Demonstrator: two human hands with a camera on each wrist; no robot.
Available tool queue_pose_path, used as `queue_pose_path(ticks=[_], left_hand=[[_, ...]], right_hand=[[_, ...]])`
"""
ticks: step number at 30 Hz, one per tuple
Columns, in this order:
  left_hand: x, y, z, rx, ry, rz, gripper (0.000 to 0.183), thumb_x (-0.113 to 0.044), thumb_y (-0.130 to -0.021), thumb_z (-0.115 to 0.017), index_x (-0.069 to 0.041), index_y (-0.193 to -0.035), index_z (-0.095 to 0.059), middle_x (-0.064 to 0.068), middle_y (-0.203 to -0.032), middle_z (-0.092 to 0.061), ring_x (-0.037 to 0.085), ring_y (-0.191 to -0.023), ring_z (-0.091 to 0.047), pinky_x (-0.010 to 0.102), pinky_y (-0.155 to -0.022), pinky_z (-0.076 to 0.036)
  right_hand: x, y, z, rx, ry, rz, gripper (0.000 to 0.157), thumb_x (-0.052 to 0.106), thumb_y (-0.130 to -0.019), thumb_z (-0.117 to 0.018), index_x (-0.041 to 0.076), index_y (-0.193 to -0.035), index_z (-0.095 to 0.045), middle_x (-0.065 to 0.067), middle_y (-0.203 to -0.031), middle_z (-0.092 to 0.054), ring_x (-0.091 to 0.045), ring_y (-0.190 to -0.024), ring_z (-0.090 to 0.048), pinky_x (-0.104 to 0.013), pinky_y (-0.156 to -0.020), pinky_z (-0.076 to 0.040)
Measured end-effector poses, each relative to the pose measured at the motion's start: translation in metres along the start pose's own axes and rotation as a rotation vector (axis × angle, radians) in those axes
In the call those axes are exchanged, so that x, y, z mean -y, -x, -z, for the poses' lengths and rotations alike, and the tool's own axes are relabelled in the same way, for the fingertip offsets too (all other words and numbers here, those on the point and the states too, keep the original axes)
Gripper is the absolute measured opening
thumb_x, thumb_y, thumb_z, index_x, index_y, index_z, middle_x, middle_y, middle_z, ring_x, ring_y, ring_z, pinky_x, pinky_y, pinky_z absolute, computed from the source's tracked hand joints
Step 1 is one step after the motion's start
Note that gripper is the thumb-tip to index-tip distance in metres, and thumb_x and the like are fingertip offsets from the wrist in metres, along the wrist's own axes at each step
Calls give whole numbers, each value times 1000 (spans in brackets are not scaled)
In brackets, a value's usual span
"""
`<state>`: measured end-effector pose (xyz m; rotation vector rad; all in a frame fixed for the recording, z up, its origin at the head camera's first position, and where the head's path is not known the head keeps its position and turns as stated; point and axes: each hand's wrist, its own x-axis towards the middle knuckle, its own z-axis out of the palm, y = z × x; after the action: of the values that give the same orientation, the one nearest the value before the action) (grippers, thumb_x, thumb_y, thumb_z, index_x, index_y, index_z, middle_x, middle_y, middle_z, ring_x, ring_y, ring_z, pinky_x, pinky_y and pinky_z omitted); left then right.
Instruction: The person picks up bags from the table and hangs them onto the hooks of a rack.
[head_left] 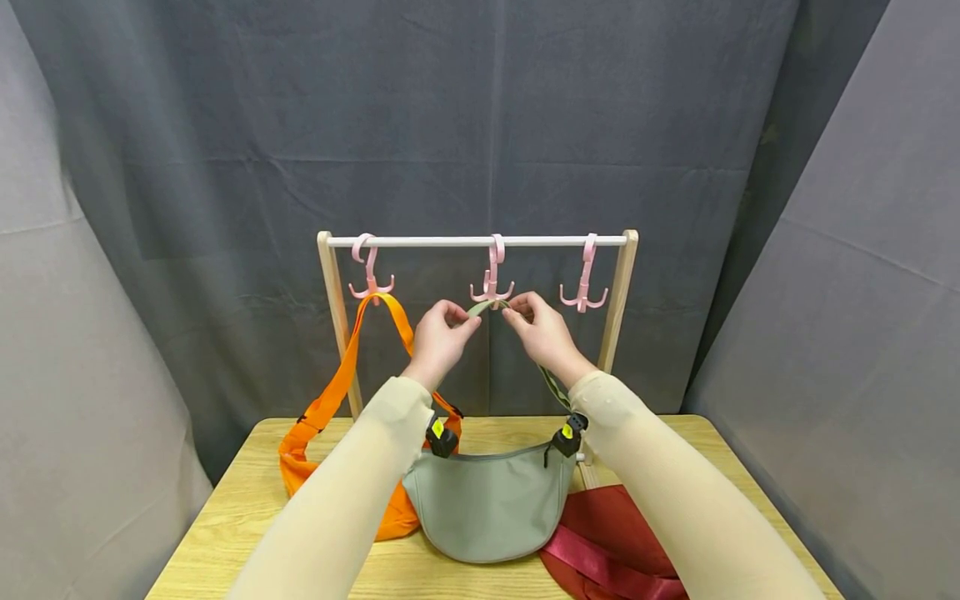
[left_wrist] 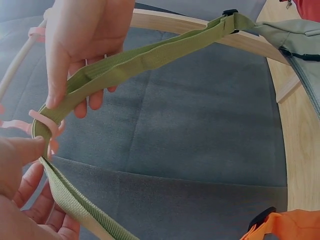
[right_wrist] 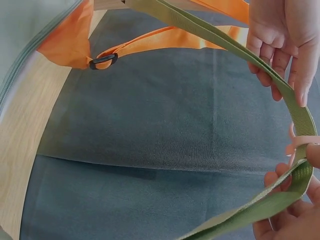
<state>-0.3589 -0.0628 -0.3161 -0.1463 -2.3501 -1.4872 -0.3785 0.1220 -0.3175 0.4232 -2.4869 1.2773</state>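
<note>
A sage-green shoulder bag (head_left: 491, 508) hangs low, its base in front of the tabletop; whether it touches the wood I cannot tell. My left hand (head_left: 441, 337) pinches its green strap (left_wrist: 150, 57) between thumb and fingers, just left of the middle pink hook (head_left: 492, 273). On the other side of that hook, my right hand (head_left: 546, 335) pinches the same strap. Between the two hands the strap bends through the hook, with a pink prong (left_wrist: 44, 121) across it in the left wrist view. Both sleeves hide parts of the bag's strap ends.
A white rail (head_left: 427, 242) on wooden posts carries three pink hooks. An orange bag (head_left: 322, 408) hangs by its strap from the left hook (head_left: 371, 279). The right hook (head_left: 584, 279) bears nothing. A dark red bag (head_left: 615, 542) lies on the table (head_left: 225, 517) at right.
</note>
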Motion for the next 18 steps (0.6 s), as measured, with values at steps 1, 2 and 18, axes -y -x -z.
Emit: queue_pose_path(ticks=[1, 2, 18], left_hand=[[0, 0, 0, 0, -2, -7, 25, -24, -94, -77, -4, -105, -66, 14, -104, -68, 27, -88, -60, 31, -77, -50], [0, 1, 0, 0, -4, -12, 24, -23, -94, -77, -4, -104, -66, 14, -103, -68, 27, -88, -60, 31, -77, -50], [13, 14, 3, 46, 22, -37, 26, -21, -96, -74, -3, -110, -62, 18, -118, -67, 36, -113, -65, 45, -101, -53]], right_hand=[[0, 0, 0, 0, 0, 0, 29, 28, -106, -59, 6, -124, -60, -17, -121, -67, -33, -113, -63, -49, -99, -50], [-1, 1, 0, 1, 0, 0, 29, 29, -106, -59, 6, -124, -60, -17, -122, -67, -33, -114, -63, -49, -99, -50], [-2, 16, 3, -11, 19, 52, 38, 28, -105, -60, 2, -133, -57, -18, -135, -57, -36, -128, -54, -50, -112, -43]])
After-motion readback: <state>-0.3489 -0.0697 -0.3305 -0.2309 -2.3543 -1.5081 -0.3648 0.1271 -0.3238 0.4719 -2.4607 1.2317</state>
